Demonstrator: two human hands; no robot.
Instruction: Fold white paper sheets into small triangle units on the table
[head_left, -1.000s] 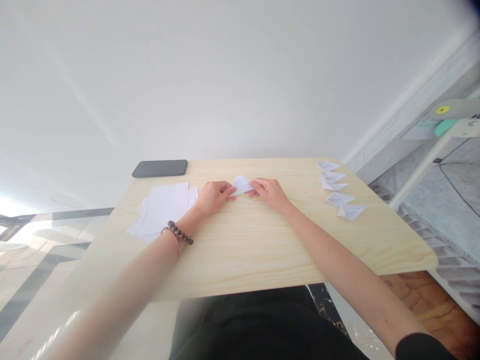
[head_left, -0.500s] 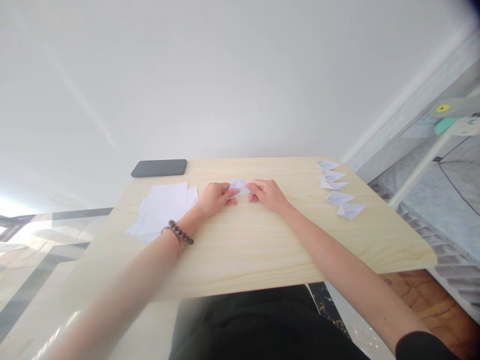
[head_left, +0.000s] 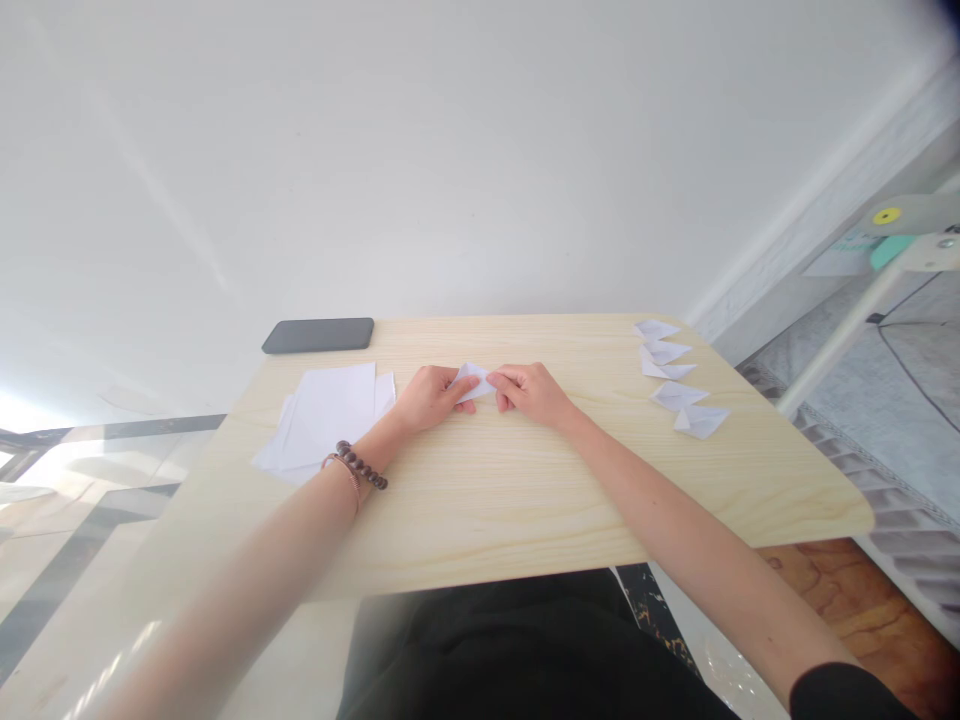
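Note:
A small folded piece of white paper (head_left: 471, 379) is held between my two hands, just above the middle of the table. My left hand (head_left: 436, 393) pinches its left side, the thumb lying across the front. On the other side, my right hand (head_left: 526, 388) grips the right corner between thumb and fingers. The fingers partly cover the paper, so its full shape is hidden. Left of my left hand lies a loose stack of white paper sheets (head_left: 334, 410).
Several folded white paper boats (head_left: 701, 421) stand in a column along the table's right side. A dark phone (head_left: 319, 335) lies at the back left corner of the wooden table (head_left: 510, 520). Behind is a white wall (head_left: 465, 170); a pale metal frame (head_left: 847, 335) stands at the right.
My right hand has shifted slightly left, closer to my left hand. The folded paper between them has tilted a little and shows a more pointed top.

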